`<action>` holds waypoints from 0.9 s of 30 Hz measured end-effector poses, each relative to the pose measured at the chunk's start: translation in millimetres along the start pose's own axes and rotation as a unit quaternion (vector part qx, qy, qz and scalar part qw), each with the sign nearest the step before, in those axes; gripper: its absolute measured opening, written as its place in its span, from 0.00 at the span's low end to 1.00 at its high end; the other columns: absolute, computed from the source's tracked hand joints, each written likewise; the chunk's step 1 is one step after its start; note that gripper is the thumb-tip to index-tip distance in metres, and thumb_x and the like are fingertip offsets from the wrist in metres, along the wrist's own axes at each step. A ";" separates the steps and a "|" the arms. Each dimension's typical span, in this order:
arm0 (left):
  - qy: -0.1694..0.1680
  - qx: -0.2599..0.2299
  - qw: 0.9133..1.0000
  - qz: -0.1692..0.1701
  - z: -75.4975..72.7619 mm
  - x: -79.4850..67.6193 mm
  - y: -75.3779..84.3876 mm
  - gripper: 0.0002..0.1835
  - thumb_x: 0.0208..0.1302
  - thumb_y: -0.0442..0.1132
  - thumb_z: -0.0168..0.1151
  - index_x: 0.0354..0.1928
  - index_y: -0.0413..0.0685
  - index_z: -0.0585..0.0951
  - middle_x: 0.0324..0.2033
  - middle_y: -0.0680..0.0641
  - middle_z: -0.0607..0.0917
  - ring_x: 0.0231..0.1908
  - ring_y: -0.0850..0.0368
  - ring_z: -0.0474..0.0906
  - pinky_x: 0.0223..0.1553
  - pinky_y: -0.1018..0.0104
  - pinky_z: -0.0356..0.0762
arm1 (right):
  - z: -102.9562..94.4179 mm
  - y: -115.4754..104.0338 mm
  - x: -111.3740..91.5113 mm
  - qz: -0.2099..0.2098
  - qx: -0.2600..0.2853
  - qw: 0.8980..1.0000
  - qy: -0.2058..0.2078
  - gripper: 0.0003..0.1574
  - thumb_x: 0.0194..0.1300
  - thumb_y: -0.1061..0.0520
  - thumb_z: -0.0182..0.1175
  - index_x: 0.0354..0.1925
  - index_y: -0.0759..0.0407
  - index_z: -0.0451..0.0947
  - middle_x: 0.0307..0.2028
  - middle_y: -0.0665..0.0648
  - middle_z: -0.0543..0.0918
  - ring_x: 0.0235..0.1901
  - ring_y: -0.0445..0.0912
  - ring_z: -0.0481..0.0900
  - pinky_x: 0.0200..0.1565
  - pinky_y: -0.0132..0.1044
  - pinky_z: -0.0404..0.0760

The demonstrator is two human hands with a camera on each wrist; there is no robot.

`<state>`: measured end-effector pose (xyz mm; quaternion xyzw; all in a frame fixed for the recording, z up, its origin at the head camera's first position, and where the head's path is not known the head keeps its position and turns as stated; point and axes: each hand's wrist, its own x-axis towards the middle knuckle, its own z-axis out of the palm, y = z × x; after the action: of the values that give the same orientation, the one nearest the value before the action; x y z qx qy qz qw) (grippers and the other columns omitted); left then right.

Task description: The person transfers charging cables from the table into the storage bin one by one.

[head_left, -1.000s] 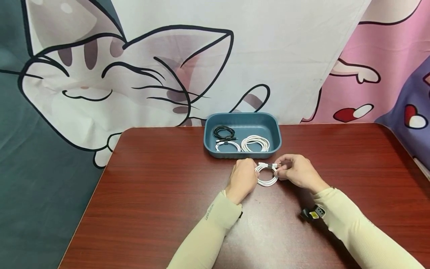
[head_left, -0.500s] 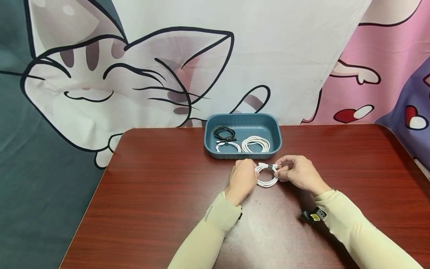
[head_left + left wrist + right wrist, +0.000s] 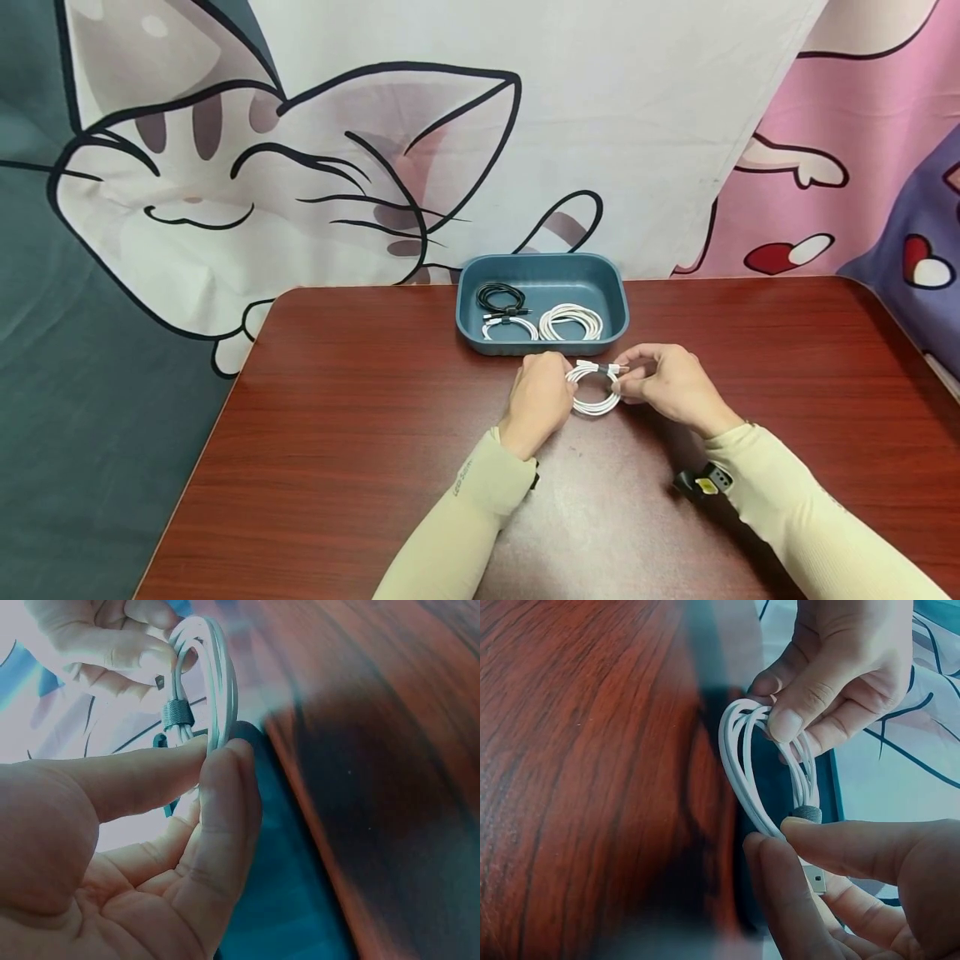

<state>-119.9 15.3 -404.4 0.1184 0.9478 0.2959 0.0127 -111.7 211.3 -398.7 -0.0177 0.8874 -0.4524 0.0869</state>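
Observation:
A coiled white cable (image 3: 595, 411) is held between both hands, in front of the blue tray. My left hand (image 3: 537, 398) pinches the coil's left side between thumb and fingers. On the opposite side, my right hand (image 3: 670, 385) pinches the loops near the metal USB plug (image 3: 815, 878). A dark grey strap (image 3: 178, 713) binds the strands of the coil in the left wrist view. Through the ring of cable, the tabletop shows in the head view.
The blue tray (image 3: 542, 346) stands at the table's back edge. Inside it lie a black coiled cable (image 3: 489, 298), a small white coil (image 3: 525, 322) and a larger white coil (image 3: 591, 320). The reddish wooden table (image 3: 345, 433) meets a printed curtain (image 3: 645, 125) behind.
Both hands and the cable coil stay almost in place, with only a very slight shift. Nothing is let go or newly grasped.

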 end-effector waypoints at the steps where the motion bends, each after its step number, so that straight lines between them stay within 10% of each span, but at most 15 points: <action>1: 0.002 0.000 1.000 0.001 -0.5 -0.1 0.1 0.03 0.60 0.34 0.69 0.30 0.50 0.87 0.26 0.57 0.86 0.33 0.56 0.85 0.35 0.63 0.79 | -0.4 -0.6 -0.2 -0.003 -0.002 1.000 0.001 0.16 0.54 0.63 0.73 0.43 0.65 0.84 0.28 0.56 0.88 0.26 0.42 0.85 0.31 0.31 0.80; 27: 0.021 -0.012 1.000 0.014 -16.3 -3.2 7.4 0.02 0.61 0.35 0.70 0.32 0.51 0.88 0.26 0.57 0.86 0.33 0.57 0.85 0.36 0.63 0.78 | -5.8 -12.2 -4.5 -0.037 0.006 0.999 0.033 0.17 0.55 0.65 0.74 0.44 0.67 0.84 0.32 0.60 0.88 0.27 0.42 0.85 0.30 0.31 0.82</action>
<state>-116.8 11.3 -386.8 0.1252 0.9425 0.3097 -0.0097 -108.8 209.3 -384.9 -0.0349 0.8857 -0.4611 0.0414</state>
